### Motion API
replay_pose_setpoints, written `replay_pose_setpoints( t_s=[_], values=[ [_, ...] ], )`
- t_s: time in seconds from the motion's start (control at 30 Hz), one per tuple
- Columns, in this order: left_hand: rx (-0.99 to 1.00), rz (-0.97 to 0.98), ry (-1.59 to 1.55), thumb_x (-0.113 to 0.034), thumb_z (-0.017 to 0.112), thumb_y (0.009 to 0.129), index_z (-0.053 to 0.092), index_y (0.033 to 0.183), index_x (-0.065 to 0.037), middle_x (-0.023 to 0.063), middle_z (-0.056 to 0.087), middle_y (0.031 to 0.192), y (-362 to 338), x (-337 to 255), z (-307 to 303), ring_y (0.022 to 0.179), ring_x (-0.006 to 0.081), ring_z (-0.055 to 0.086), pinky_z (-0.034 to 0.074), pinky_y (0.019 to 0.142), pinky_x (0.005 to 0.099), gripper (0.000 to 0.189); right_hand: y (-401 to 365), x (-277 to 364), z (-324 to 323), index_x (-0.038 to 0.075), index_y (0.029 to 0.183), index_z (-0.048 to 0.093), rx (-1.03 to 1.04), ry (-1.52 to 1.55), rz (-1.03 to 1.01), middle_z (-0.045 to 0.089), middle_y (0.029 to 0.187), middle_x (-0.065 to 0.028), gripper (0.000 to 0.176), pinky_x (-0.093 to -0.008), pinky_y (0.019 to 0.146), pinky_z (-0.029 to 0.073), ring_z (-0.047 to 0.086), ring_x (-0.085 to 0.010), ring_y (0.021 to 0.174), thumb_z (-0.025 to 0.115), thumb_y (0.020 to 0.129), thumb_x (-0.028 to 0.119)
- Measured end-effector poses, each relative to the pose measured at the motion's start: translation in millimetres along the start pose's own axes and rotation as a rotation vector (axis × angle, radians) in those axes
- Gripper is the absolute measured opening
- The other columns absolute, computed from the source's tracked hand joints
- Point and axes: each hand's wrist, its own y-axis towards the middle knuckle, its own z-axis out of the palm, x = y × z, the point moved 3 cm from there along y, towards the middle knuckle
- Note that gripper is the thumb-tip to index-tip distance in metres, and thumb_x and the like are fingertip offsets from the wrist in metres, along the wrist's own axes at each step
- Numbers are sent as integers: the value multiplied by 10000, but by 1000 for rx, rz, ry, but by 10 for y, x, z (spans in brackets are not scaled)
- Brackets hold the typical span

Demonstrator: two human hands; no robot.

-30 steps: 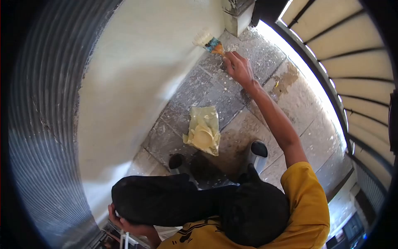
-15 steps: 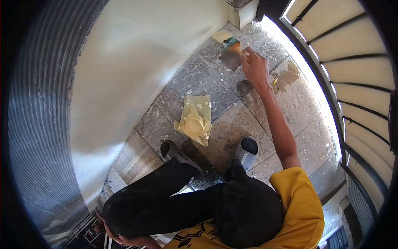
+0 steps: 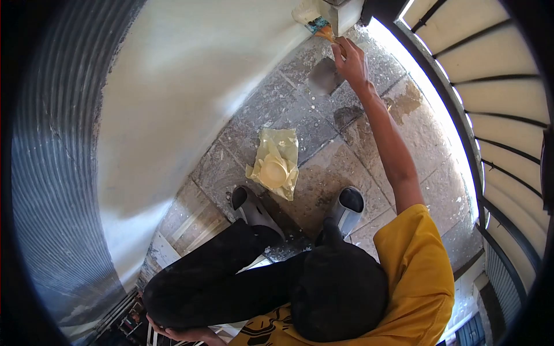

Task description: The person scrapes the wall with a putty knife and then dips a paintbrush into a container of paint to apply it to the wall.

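At the far end of the floor, my right hand is closed round the wooden handle of a paintbrush. Its pale, paint-loaded bristles meet the low part of the cream wall, beside a corner block; blue-green paint marks its ferrule. My left hand rests against my bent left knee, its fingers laid along the dark trouser leg and partly hidden, with nothing seen in it. Between my feet and the wall, a round tub of cream paint sits in a crumpled yellowish plastic bag.
Grey, paint-spattered floor tiles carry damp patches. A dark-barred metal gate curves along the right. Corrugated metal sheet stands at the left. My grey shoes flank the near floor. A square post base marks the far corner.
My right hand has moved the paintbrush farther away and upward, from the floor edge to the wall beside the corner post. My left hand stays at the knee.
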Motion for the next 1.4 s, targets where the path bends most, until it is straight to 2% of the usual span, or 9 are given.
replay_pose_setpoints(
  t_s=[0.47, 0.77, 0.87, 0.97, 1.07, 1.2, 1.27, 1.4],
  values=[
    [-28, -14, -23, -536, 305, 1005, 437, 1459, -16, 203, 389, 1530, 69, 108, 71, 1425, 343, 368, 274, 1193, 505, 702, 9, -175, 67, 80, 1157, 640, 226, -190, 55, 692, 933, -197, 264, -501, 710, 538, 681, -402, 810, 607, 922, 198],
    [-49, -29, -42, -539, 309, 1004, 425, 1465, -16, 205, 380, 1539, 64, 170, 31, 1436, 345, 355, 264, 1202, 509, 707, 7, -187, 98, 91, 1140, 647, 244, -301, 46, 700, 932, -201, 256, -506, 733, 550, 687, -415, 821, 607, 919, 213],
    [-57, -37, -57, -540, 310, 1004, 421, 1467, -16, 205, 376, 1542, 53, 193, 4, 1440, 345, 351, 261, 1205, 510, 708, -70, -123, -114, 90, 1119, 658, 247, -329, 102, 710, 936, -191, 244, -493, 742, 557, 694, -407, 827, 608, 921, 222],
    [-73, -49, -77, -541, 311, 1004, 417, 1470, -16, 206, 373, 1545, 37, 208, -38, 1443, 346, 346, 257, 1208, 511, 710, -191, 212, -515, 88, 1107, 666, 202, -285, 181, 716, 956, -193, 240, -467, 743, 571, 707, -389, 837, 608, 930, 239],
    [-69, 8, 8, -590, 343, 971, 413, 1446, -18, 218, 437, 1467, 64, 205, -25, 1356, 361, 443, 344, 1144, 518, 746, -245, 586, -765, 85, 1105, 665, 176, -158, 209, 716, 980, -199, 244, -442, 735, 572, 717, -373, 866, 610, 939, 254],
    [-100, -59, 36, -589, 334, 974, 404, 1450, -13, 219, 437, 1465, 56, 179, -16, 1359, 362, 440, 344, 1144, 518, 751, -331, 767, -608, 82, 1094, 665, 83, -78, 173, 716, 990, -188, 236, -433, 715, 563, 717, -362, 865, 614, 945, 258],
    [-54, -45, -29, -556, 332, 1003, 390, 1483, -16, 211, 340, 1566, 63, 194, -16, 1461, 353, 316, 222, 1226, 521, 724, -368, 738, -376, 72, 1087, 660, 109, -9, 195, 709, 986, -178, 230, -445, 707, 547, 705, -371, 837, 616, 943, 247],
    [-46, -15, -24, -581, 339, 997, 384, 1485, -21, 208, 335, 1569, 76, 242, -65, 1460, 352, 319, 234, 1224, 514, 745, -483, 468, 93, 70, 1098, 650, 157, -106, 99, 694, 985, -179, 225, -468, 715, 536, 684, -399, 822, 614, 936, 221]
  ],
)
